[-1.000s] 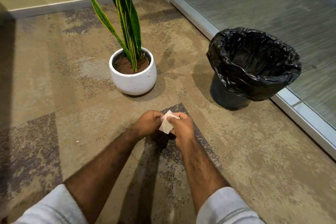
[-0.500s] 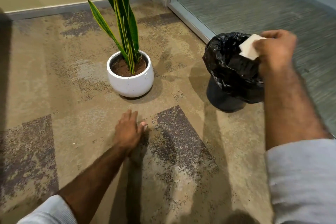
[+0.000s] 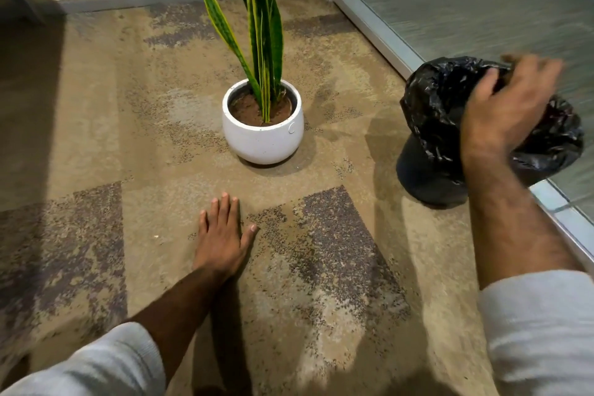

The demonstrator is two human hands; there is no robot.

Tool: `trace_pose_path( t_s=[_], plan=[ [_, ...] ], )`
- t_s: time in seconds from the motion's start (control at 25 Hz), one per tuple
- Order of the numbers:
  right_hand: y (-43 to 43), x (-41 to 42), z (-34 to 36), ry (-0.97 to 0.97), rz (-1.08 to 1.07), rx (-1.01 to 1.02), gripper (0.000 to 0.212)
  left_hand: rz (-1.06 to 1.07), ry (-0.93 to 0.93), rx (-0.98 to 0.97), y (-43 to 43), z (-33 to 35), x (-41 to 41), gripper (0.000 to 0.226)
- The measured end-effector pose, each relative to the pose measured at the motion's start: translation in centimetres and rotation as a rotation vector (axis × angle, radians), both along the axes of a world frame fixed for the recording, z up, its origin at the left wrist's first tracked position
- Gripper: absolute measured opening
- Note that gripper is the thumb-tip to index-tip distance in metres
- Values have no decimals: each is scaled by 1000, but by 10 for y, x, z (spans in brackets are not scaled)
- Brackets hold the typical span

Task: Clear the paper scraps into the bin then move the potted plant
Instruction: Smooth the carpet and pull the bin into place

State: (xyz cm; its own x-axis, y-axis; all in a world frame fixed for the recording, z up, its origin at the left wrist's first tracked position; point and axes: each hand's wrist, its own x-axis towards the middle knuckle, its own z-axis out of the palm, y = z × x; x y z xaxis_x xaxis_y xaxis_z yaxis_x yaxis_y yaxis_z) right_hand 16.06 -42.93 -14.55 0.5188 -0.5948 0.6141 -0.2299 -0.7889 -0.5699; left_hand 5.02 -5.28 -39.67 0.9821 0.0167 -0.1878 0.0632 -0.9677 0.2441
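A: What is taking up most of the view?

B: A carpet is covering the floor, short-piled and tan, with mottled purplish-grey patches. A frosted glass panel in a pale metal frame is closing off the right side.

A: And the bin?

B: The bin is standing upright on the carpet just beside that frame, with its mouth facing up. It is round and dark. A crinkled, glossy black bag is lining it and bulging over the rim.

A: Which way is the plant pointing?

B: The plant is standing upright near the middle of the floor, well apart from the bin and to its left. Its long, stiff, sword-shaped leaves, green with yellow edges, are pointing straight up past the top of the view. One shorter leaf is leaning left. They are rising from brown soil in a smooth, rounded white pot.

A: What are the hands doing?

B: The right hand is hovering over the bag's mouth with its back facing up. It is blurred, with the fingers loose and slightly apart, gripping nothing. The left hand is lying palm-down on the carpet in front of the pot, fingers straight and close together, thumb angling out to the right. Grey knit sleeves are covering both arms below bare forearms.

A: Anything smaller?

B: A tiny pale speck is lying just left of the left hand, too small to identify.
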Motion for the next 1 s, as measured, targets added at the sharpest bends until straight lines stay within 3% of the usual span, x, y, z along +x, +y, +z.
trace_pose_path(
  t_s=[0.08,0.2,0.28,0.4,0.64,1.0],
  plan=[
    [67,7,-13,29,264,-80,25,13,10,22,-1,1,-1,84],
    [144,8,-68,337,648,37,15,16,-9,30,-3,1,0,83],
    [163,6,-120,611,718,180,9,23,-15,39,-3,0,1,83],
    [164,6,-186,880,677,172,5,13,-12,73,-3,-1,2,83],
    [179,38,-218,877,524,170,8,16,-8,61,-3,4,4,82],
    [194,55,-223,856,479,34,9,13,-14,79,-2,1,5,83]
  ],
)
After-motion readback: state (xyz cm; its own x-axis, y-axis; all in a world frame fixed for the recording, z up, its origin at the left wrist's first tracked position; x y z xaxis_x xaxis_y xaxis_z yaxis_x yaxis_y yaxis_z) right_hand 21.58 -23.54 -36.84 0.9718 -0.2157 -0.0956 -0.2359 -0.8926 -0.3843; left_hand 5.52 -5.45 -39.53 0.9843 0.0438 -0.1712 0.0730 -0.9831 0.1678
